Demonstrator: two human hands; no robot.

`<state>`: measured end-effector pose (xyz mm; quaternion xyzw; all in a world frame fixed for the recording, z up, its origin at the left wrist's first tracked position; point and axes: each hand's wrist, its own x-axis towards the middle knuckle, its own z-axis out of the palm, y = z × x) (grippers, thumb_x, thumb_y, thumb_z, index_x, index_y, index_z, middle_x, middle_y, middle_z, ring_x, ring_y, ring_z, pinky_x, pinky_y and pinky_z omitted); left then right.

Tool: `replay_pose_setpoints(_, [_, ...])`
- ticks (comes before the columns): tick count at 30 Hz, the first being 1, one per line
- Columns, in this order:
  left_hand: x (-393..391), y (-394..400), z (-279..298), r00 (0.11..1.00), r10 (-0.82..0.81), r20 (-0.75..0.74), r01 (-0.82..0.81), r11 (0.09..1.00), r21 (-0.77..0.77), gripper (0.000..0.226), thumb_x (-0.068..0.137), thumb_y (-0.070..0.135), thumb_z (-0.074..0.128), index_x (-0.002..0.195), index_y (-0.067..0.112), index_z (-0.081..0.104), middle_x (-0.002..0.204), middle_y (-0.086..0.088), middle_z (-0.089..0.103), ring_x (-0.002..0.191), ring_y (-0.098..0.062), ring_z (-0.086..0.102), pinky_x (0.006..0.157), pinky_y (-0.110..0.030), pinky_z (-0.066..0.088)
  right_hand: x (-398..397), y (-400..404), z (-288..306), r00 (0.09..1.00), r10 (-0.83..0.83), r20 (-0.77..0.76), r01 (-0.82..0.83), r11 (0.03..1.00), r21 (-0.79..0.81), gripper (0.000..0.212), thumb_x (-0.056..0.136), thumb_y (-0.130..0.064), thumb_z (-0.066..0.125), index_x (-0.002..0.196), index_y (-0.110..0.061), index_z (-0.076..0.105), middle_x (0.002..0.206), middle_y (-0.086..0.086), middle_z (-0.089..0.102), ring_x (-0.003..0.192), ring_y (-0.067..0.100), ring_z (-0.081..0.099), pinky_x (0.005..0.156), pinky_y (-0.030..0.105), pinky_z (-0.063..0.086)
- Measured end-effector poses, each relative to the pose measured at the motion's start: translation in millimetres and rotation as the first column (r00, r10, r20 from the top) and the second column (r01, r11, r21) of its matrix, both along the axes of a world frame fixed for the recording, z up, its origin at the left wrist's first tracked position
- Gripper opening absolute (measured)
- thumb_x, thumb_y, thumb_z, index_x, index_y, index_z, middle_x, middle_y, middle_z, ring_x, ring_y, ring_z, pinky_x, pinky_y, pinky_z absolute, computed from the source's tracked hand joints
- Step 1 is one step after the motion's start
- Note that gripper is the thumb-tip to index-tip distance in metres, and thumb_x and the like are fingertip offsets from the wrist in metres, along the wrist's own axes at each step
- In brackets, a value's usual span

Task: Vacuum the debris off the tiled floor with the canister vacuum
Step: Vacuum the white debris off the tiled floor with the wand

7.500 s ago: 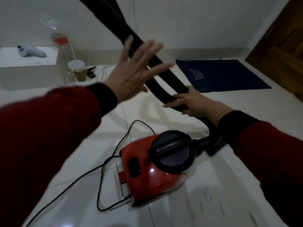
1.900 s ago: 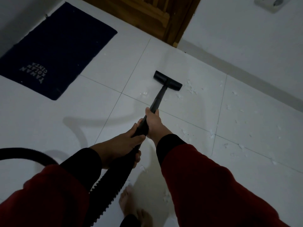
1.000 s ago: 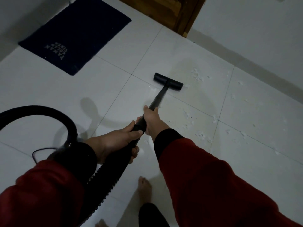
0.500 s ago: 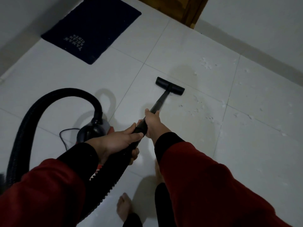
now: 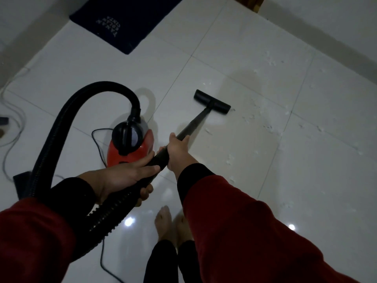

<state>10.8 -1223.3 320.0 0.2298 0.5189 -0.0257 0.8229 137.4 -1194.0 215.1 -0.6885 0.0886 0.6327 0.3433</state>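
Both hands hold the black vacuum wand (image 5: 194, 124). My right hand (image 5: 179, 150) grips it further down the tube; my left hand (image 5: 124, 179) is closed around the handle where the ribbed hose (image 5: 59, 127) joins. The flat black floor nozzle (image 5: 212, 101) rests on the white tiled floor (image 5: 234, 48) ahead of me. Small white debris bits (image 5: 263, 117) lie scattered to the right of the nozzle and nearer me (image 5: 230, 160). The red canister vacuum (image 5: 130, 147) with a black lid stands just left of my hands, its hose arching up and back to me.
A dark blue mat (image 5: 122, 19) lies at the far left by the wall. The black power cord (image 5: 98, 139) loops beside the canister and trails past my bare feet (image 5: 169, 223). Pale cables (image 5: 12, 111) lie at the left edge. A grey skirting runs along the right wall.
The view has swung left and pulled back, so the red canister and arching hose are now fully in sight. The nozzle has come closer along the tile. Both hands keep their grip.
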Motion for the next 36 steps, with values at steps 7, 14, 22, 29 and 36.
replay_pose_setpoints(7, [-28, -40, 4, 0.999, 0.001, -0.033, -0.002, 1.0, -0.031, 0.059, 0.093, 0.028, 0.051, 0.136, 0.059, 0.025, 0.056, -0.005, 0.052, 0.042, -0.011, 0.048, 0.039, -0.022, 0.044, -28, -42, -1, 0.999, 0.014, -0.03, -0.014, 1.0, -0.002, 0.073, 0.095, -0.037, 0.046, 0.145, -0.053, -0.005, 0.071, -0.001, 0.058, 0.047, 0.012, 0.055, 0.051, 0.025, 0.052])
replay_pose_setpoints(14, [-61, -57, 10, 0.997, -0.07, -0.035, 0.068, 0.997, -0.047, 0.055, 0.092, 0.03, 0.051, 0.13, 0.062, 0.031, 0.059, -0.005, 0.051, 0.042, -0.012, 0.046, 0.04, -0.021, 0.043, -60, -66, 4, 0.999, -0.027, -0.032, 0.027, 1.0, -0.011, 0.072, 0.095, -0.041, 0.046, 0.144, -0.053, -0.004, 0.077, 0.003, 0.062, 0.049, 0.013, 0.056, 0.048, 0.026, 0.05])
replay_pose_setpoints(22, [-111, -62, 18, 0.983, -0.171, -0.065, 0.168, 0.985, -0.048, 0.05, 0.094, 0.029, 0.049, 0.13, 0.06, 0.032, 0.058, -0.005, 0.049, 0.041, -0.011, 0.045, 0.039, -0.021, 0.042, -115, -83, 7, 0.988, -0.155, -0.025, 0.155, 0.988, -0.001, 0.074, 0.094, -0.039, 0.047, 0.144, -0.053, -0.005, 0.101, 0.009, 0.06, 0.053, 0.014, 0.055, 0.053, 0.029, 0.051])
replay_pose_setpoints(29, [-180, -69, 20, 0.963, -0.259, -0.076, 0.256, 0.966, -0.04, 0.054, 0.096, 0.027, 0.047, 0.135, 0.058, 0.024, 0.057, -0.005, 0.05, 0.041, -0.011, 0.047, 0.039, -0.022, 0.044, -184, -102, 20, 0.981, -0.189, 0.035, 0.191, 0.981, -0.046, 0.074, 0.095, -0.04, 0.048, 0.146, -0.051, -0.004, 0.095, 0.006, 0.061, 0.071, 0.02, 0.064, 0.06, 0.033, 0.055])
replay_pose_setpoints(36, [-248, -68, 34, 0.94, -0.335, -0.067, 0.334, 0.942, -0.029, 0.046, 0.097, 0.027, 0.047, 0.128, 0.057, 0.032, 0.062, -0.006, 0.046, 0.042, -0.011, 0.046, 0.04, -0.021, 0.043, -249, -113, 32, 0.965, -0.262, 0.009, 0.262, 0.964, -0.05, 0.073, 0.096, -0.036, 0.048, 0.148, -0.046, -0.002, 0.107, 0.006, 0.06, 0.06, 0.011, 0.055, 0.034, 0.017, 0.042])
